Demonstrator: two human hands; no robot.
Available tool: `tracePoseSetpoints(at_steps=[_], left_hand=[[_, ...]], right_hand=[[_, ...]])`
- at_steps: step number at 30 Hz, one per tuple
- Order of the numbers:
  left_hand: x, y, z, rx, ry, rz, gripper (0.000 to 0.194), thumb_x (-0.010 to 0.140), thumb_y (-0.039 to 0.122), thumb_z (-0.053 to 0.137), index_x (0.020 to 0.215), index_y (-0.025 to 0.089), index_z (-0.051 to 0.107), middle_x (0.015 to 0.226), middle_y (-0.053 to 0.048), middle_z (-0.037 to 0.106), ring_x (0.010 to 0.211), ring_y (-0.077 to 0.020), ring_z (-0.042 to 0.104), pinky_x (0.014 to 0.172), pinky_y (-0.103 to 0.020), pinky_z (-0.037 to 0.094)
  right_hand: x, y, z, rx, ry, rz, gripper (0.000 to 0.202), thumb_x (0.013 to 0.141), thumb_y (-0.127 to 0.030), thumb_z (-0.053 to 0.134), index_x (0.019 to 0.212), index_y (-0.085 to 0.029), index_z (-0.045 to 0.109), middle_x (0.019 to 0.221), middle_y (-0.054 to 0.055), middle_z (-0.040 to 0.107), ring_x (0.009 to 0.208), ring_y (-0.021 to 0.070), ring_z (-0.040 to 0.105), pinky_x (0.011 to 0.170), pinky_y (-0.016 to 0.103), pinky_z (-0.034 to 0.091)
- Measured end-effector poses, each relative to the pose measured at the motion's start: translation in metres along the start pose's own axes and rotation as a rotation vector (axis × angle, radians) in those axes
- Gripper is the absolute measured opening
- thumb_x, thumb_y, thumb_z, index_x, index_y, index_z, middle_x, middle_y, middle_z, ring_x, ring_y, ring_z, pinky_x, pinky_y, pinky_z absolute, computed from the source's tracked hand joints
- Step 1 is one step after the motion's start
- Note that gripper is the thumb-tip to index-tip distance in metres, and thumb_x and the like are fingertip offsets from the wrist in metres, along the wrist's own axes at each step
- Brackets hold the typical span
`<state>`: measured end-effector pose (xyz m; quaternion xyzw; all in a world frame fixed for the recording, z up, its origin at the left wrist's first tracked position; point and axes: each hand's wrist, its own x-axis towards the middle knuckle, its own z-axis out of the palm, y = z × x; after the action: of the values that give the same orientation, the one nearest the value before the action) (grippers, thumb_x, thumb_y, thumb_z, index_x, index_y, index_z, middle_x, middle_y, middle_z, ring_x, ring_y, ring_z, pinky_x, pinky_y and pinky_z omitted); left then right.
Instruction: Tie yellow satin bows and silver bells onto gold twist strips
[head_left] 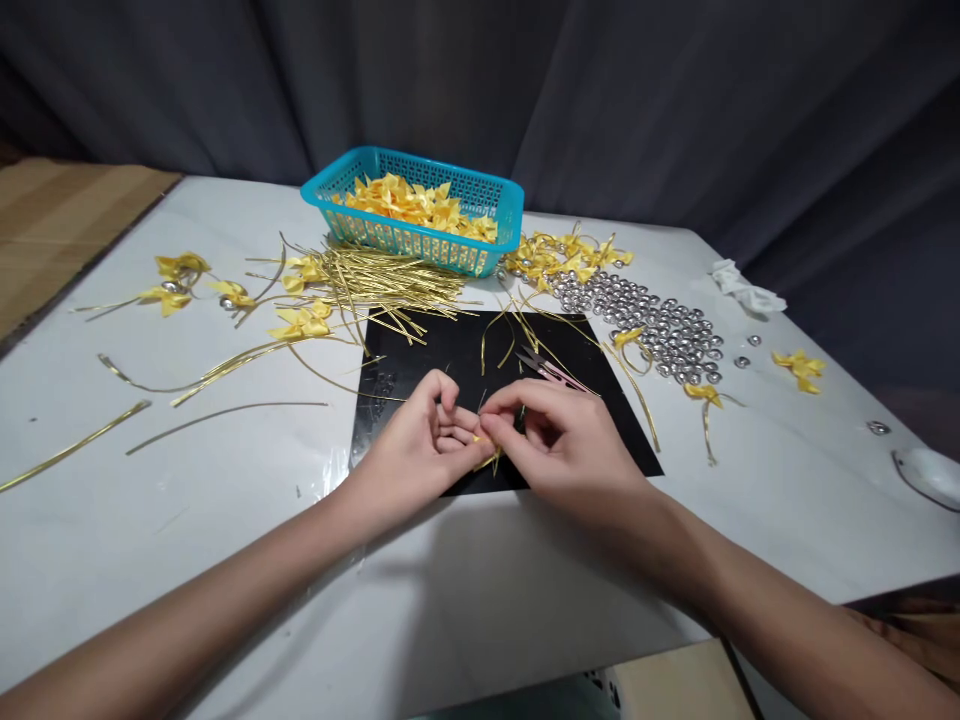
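Observation:
My left hand point(435, 435) and my right hand point(566, 440) meet above a black mat point(450, 365). Between their fingertips is a small yellow ribbon flower point(489, 460), mostly covered by the fingers. The left thumb presses on it while the other left fingers curl loosely. On the right, thumb and forefinger pinch at the same spot; a thin strand point(481, 400) pokes up there. Just beyond my right hand lie small pink-handled scissors point(551, 370), partly hidden by the hand.
A turquoise basket point(412, 235) of yellow ribbon flowers stands at the back. Gold wires point(390, 285) are heaped before it. Silver beads point(660, 325) spread to the right, near more finished-looking flowers point(562, 255). Loose flowers point(300, 320) and wires lie left. A crumpled white item point(746, 288) sits far right.

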<state>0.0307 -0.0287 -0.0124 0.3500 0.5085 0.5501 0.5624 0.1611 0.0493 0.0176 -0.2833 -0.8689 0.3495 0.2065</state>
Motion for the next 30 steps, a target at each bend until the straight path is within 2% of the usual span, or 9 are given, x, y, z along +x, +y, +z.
tracePoseSetpoints(at_steps=[5,8,11,15,18,21,24,30], left_hand=[[-0.001,0.002,0.001,-0.016,0.016,-0.015,0.038,0.07,0.01,0.066,0.075,0.022,0.03,0.064,0.009,0.059,0.058,-0.0049,0.056,0.055,-0.016,0.04],[0.0,0.007,0.0,-0.021,0.068,-0.044,0.041,0.067,0.009,0.069,0.073,0.022,0.03,0.064,0.006,0.063,0.057,-0.0061,0.057,0.056,-0.017,0.041],[0.002,0.012,-0.002,-0.06,0.12,-0.061,0.044,0.064,0.009,0.071,0.073,0.022,0.03,0.065,0.004,0.066,0.056,-0.0075,0.059,0.058,-0.019,0.042],[0.005,0.013,-0.005,-0.136,0.15,-0.043,0.043,0.065,0.008,0.071,0.072,0.021,0.03,0.065,0.003,0.068,0.059,-0.0082,0.06,0.061,-0.019,0.043],[0.006,0.013,-0.008,-0.196,0.173,-0.019,0.043,0.065,0.008,0.071,0.072,0.021,0.031,0.063,0.004,0.068,0.058,-0.0077,0.06,0.06,-0.018,0.043],[0.008,0.012,-0.012,-0.232,0.195,-0.003,0.043,0.064,0.007,0.072,0.075,0.02,0.033,0.064,0.003,0.069,0.059,-0.0073,0.061,0.06,-0.017,0.044],[0.009,0.012,-0.015,-0.258,0.209,-0.002,0.044,0.062,0.006,0.074,0.078,0.02,0.035,0.065,0.002,0.069,0.058,-0.0075,0.062,0.06,-0.016,0.045],[0.009,0.013,-0.017,-0.252,0.192,0.01,0.045,0.061,0.008,0.076,0.081,0.02,0.037,0.066,0.001,0.07,0.06,-0.0095,0.064,0.063,-0.019,0.048]], right_hand=[[0.009,0.001,-0.004,0.324,-0.149,0.327,0.01,0.077,-0.02,0.057,0.07,-0.013,0.061,0.056,-0.004,0.05,0.038,0.0024,0.028,0.037,0.019,0.02],[0.01,0.002,-0.005,0.379,-0.123,0.393,0.012,0.077,-0.023,0.058,0.071,-0.013,0.06,0.056,-0.005,0.049,0.037,0.002,0.027,0.036,0.019,0.018],[0.007,0.001,-0.004,0.306,-0.037,0.303,0.011,0.079,-0.023,0.057,0.075,-0.013,0.06,0.064,-0.002,0.052,0.041,0.0029,0.03,0.037,0.02,0.019],[0.0,0.001,-0.004,0.081,0.027,0.02,0.011,0.083,-0.018,0.053,0.078,-0.014,0.062,0.064,-0.001,0.053,0.046,0.0058,0.036,0.043,0.021,0.027],[0.0,0.003,-0.007,-0.085,0.02,-0.223,0.012,0.085,-0.013,0.053,0.08,-0.015,0.063,0.069,0.001,0.058,0.054,0.0081,0.044,0.052,0.022,0.034],[0.001,0.006,-0.007,-0.129,-0.006,-0.31,0.012,0.086,-0.014,0.052,0.083,-0.015,0.064,0.072,0.002,0.061,0.056,0.0089,0.046,0.056,0.023,0.036],[0.001,0.008,-0.004,-0.039,0.002,-0.217,0.012,0.085,-0.016,0.054,0.081,-0.015,0.065,0.07,0.001,0.061,0.052,0.0076,0.043,0.051,0.022,0.034],[0.003,0.005,0.005,0.47,-0.069,0.308,0.01,0.076,-0.024,0.065,0.075,-0.014,0.064,0.049,-0.007,0.047,0.037,0.0032,0.029,0.037,0.02,0.021]])
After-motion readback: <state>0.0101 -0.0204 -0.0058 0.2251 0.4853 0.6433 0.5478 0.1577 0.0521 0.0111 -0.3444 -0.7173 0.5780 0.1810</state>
